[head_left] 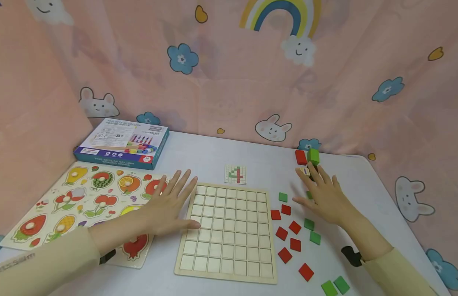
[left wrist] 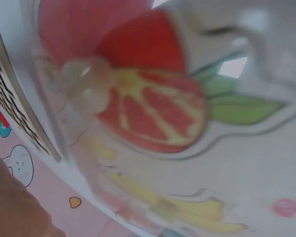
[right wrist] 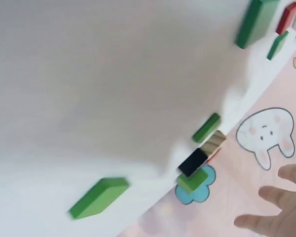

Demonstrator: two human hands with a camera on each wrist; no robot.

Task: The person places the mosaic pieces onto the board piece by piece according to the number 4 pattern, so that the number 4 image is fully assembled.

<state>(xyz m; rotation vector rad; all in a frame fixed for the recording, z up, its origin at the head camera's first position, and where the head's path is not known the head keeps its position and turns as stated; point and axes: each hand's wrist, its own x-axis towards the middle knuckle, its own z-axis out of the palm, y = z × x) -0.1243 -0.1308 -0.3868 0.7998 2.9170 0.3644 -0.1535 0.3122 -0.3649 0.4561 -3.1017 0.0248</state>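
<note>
The right hand [head_left: 325,199] is spread wide, gripping nothing visible; an upright green block [head_left: 313,156] and red block [head_left: 300,157] sit just beyond its fingers. Red square tiles [head_left: 295,227] lie to its left and nearer the body. Further left is the squarish wooden grid board [head_left: 228,236], nearer the left hand [head_left: 170,209], splayed over its left edge; contact is unclear.

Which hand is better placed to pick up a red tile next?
Probably the right hand: it is near the red tiles, while the left hand is at the opposite edge of the board.
</note>
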